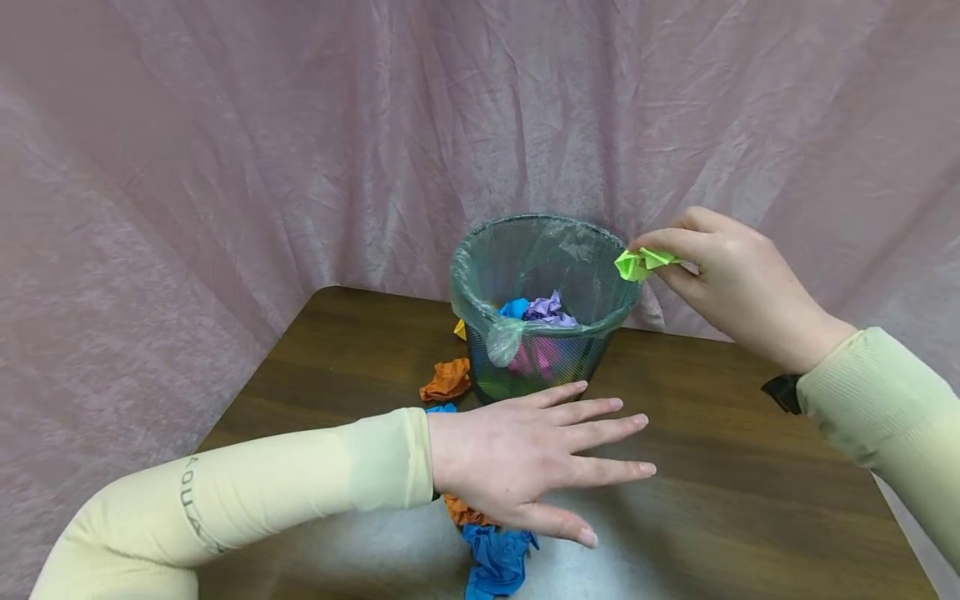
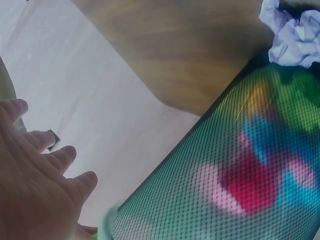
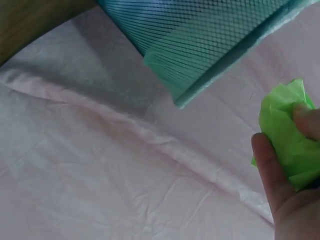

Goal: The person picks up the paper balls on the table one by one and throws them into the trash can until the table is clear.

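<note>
My right hand (image 1: 750,283) pinches a crumpled lime-green paper (image 1: 643,263) between thumb and fingers at the right side of the bin's rim. In the right wrist view the same green paper (image 3: 287,132) shows close up, apart from the bin. The mesh wastebasket (image 1: 480,287), lined with a clear bag, holds crumpled papers, among them a purple one (image 1: 551,310) and a blue one (image 1: 514,308). In front of the bin my left hand (image 1: 536,454) is spread over the table with straight fingers, holding nothing. It hides part of the papers beneath.
Crumpled papers lie on the wooden table (image 1: 720,442): an orange ball (image 1: 447,380) left of the bin, a blue one (image 1: 497,562) near the front, another orange one (image 1: 467,510) partly under the left hand. A pink curtain (image 1: 375,150) hangs behind. A pale purple paper (image 2: 295,40) lies by the bin.
</note>
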`<state>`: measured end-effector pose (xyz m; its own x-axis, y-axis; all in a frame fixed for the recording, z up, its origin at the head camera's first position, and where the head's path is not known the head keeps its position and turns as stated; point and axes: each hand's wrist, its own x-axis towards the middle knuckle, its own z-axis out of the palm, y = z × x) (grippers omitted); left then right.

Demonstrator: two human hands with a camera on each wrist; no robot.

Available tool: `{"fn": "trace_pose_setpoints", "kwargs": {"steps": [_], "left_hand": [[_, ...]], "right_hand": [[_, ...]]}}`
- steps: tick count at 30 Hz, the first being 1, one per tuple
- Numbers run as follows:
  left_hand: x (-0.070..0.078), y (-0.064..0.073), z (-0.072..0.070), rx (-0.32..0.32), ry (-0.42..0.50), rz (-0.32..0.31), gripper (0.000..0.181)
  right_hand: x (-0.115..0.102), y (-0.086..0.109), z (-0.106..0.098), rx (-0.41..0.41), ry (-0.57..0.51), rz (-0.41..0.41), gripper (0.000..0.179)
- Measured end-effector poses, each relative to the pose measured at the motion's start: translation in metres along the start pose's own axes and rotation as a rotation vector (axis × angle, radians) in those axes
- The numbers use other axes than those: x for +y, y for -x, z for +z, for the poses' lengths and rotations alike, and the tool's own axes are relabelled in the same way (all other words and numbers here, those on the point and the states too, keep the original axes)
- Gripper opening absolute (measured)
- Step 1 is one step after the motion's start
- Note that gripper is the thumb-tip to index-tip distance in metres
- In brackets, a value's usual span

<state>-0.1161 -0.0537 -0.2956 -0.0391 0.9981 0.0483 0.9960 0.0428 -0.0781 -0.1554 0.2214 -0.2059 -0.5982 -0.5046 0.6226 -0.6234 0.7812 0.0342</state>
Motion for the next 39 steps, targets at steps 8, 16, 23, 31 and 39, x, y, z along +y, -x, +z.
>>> {"fn": "trace_pose_setpoints", "kwargs": {"steps": [8,16,23,31,39], "left_hand": [[-0.012,-0.002,-0.021,-0.004,0.053,-0.028,0.074],[-0.017,-0.001,-0.027,0.002,0.076,-0.042,0.074],[-0.015,-0.002,-0.023,0.003,0.054,-0.029,0.075],[-0.014,-0.001,-0.018,-0.035,0.078,-0.016,0.074],[-0.012,-0.001,-0.014,-0.066,0.111,-0.014,0.074]], "right_hand": [[0.000,-0.030,0.005,-0.242,-0.119,0.079,0.041],[0.002,-0.044,0.019,-0.397,-0.134,0.109,0.054],[0.003,-0.046,0.031,-0.464,-0.153,0.147,0.069],[0.004,-0.045,0.032,-0.452,-0.123,0.141,0.082],[0.005,-0.038,0.025,-0.447,-0.117,0.154,0.079]]}}
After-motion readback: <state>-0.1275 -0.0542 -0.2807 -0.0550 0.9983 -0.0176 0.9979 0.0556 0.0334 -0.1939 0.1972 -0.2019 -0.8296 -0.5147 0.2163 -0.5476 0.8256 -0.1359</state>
